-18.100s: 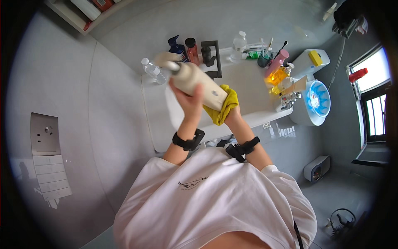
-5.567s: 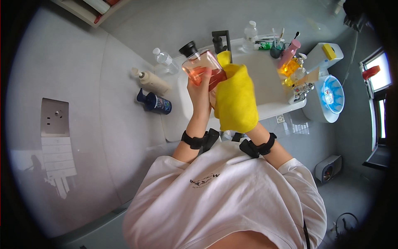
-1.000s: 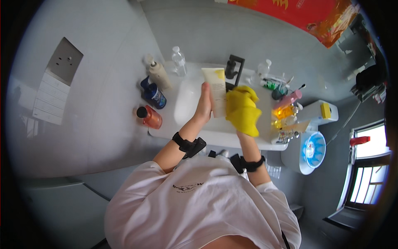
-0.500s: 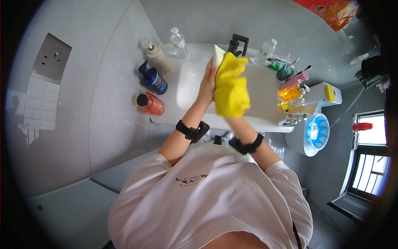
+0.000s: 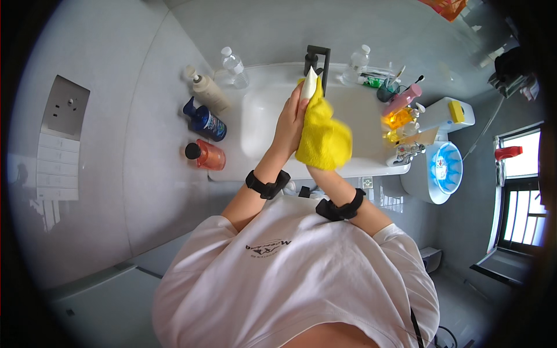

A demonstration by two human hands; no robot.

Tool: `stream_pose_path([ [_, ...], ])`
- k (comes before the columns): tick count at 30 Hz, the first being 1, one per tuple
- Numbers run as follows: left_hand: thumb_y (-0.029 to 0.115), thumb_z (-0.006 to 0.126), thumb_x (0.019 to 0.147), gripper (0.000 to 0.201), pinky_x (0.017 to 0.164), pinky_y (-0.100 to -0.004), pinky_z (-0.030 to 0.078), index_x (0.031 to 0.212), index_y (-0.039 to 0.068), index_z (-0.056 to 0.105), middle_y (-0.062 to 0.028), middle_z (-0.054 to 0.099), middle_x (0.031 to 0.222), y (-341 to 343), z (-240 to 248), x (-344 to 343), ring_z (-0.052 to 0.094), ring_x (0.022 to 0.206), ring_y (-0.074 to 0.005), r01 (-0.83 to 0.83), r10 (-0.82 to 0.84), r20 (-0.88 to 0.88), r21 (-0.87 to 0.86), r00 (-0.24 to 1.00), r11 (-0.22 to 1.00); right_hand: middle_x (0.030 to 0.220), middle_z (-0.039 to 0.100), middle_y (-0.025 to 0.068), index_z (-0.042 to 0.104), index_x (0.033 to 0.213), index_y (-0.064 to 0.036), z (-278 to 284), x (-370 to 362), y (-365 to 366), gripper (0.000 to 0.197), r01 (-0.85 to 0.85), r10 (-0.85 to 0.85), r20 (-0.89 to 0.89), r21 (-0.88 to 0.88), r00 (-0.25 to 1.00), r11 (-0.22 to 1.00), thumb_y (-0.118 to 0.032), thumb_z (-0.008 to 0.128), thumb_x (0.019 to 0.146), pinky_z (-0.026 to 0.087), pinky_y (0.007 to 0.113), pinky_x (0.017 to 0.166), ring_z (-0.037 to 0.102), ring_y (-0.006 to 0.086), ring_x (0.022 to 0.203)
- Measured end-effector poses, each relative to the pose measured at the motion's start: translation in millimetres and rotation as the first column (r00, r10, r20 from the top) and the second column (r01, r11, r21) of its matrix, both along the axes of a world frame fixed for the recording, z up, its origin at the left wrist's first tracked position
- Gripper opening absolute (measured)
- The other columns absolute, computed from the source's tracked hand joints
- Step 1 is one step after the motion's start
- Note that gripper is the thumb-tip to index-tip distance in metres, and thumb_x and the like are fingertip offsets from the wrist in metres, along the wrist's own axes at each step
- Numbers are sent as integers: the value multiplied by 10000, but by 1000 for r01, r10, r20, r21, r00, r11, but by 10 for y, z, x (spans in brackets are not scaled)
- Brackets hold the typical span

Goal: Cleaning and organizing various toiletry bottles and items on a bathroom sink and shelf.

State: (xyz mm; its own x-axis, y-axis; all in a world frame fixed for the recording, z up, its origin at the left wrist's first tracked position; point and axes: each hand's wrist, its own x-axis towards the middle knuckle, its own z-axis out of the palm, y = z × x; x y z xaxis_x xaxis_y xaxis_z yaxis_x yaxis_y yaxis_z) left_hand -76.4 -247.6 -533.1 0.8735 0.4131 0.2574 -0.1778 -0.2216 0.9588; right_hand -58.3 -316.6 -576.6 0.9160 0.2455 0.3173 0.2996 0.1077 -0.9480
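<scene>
Over the white washbasin (image 5: pixel 258 119), my left hand (image 5: pixel 288 124) is closed around a white tapered squeeze tube (image 5: pixel 310 86), whose narrow end points up and away from me. A yellow cloth (image 5: pixel 325 142) is bunched against the tube's right side. My right hand (image 5: pixel 318 170) is almost wholly covered by this cloth and grips it against the tube; its fingers are hidden. The lower part of the tube is hidden by the cloth and my left fingers.
A black faucet (image 5: pixel 319 52) rises behind my hands. On the left rim stand a beige pump bottle (image 5: pixel 209 93), a blue pump bottle (image 5: pixel 206 123) and a red bottle (image 5: pixel 208 156). Clear bottles, a brush cup (image 5: pixel 387 91) and several toiletries line the back and right; a toilet (image 5: pixel 426 180) stands beyond.
The cloth has shifted and spread slightly lower around my right hand, and its top has slipped behind the tube. The tube stays in my left hand. The view has shifted a little.
</scene>
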Motion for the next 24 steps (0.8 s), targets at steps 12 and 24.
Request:
stream_pose_path([
  [12,458,305,919,533,607,-300,547,1180,16,448,-176,599,933,-184,178,-124,631,696,-198,364,-535,126,-856,835,366,1137,532,127,449,1203,-78,280,773,-622,603,-137,833,-176,948,524,286,-555,400,838,460,411,849,535,280,1006],
  [24,342,476,896,411,675,-292,526,1130,5,495,-120,610,940,-206,-30,-17,624,740,-173,157,-592,-138,-894,794,420,861,520,80,470,998,-104,310,763,-519,292,276,532,-623,758,573,591,-353,365,886,442,368,668,508,236,750],
])
